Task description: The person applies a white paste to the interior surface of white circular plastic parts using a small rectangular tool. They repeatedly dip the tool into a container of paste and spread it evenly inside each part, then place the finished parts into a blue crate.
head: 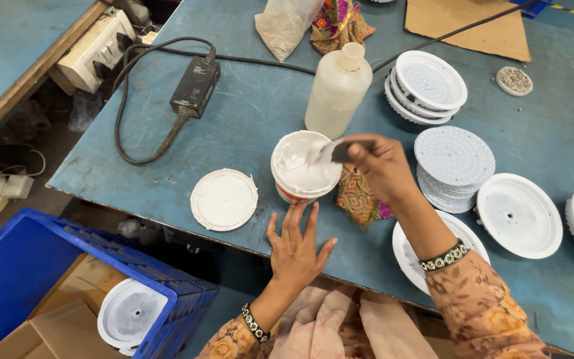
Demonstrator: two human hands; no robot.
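Observation:
An open white tub point(303, 166) of white paste stands on the blue table point(247, 126). My right hand point(381, 166) grips a small brush point(332, 152), whose paste-covered tip reaches over the tub's rim. Just below the tub, my left hand point(295, 247) rests flat on the table with fingers spread, fingertips almost touching the tub's base. The tub's white lid point(224, 199) lies to the left. A patterned cloth point(360, 198) lies under my right hand.
A translucent plastic bottle point(337, 90) stands behind the tub. Stacks of round LED boards point(453, 166) and white round housings point(519, 214) fill the right side. A black power adapter point(195, 86) with cables lies at left. A blue crate point(28, 272) sits below the table edge.

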